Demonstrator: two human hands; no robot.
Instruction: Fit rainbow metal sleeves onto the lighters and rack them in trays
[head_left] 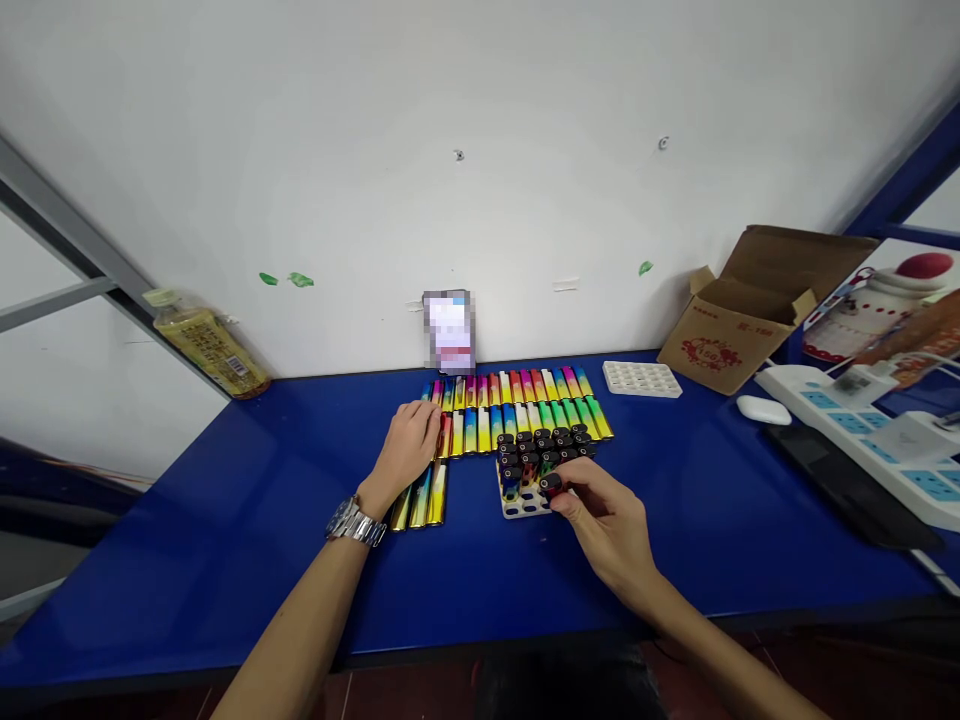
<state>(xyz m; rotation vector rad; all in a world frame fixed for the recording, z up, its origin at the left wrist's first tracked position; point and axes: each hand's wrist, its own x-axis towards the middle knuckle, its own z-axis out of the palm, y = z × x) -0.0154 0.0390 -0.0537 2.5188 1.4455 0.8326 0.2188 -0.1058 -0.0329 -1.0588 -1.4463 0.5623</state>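
My right hand pinches a black-topped lighter between thumb and fingers, at the near edge of a white holed tray. Several lighters with black tops stand upright in that tray, and a few holes at its front show bare. My left hand, with a metal watch at the wrist, bends its fingers down over the left end of the rows of shiny, rainbow-coloured lighter-shaped pieces. Its fingertips are hidden, so what they grip cannot be made out. Below it lie a few more such pieces.
A phone leans on the wall behind the rows. A second white holed tray, an open cardboard box, a white earbud case, a black device and a power strip sit right. A bottle leans far left.
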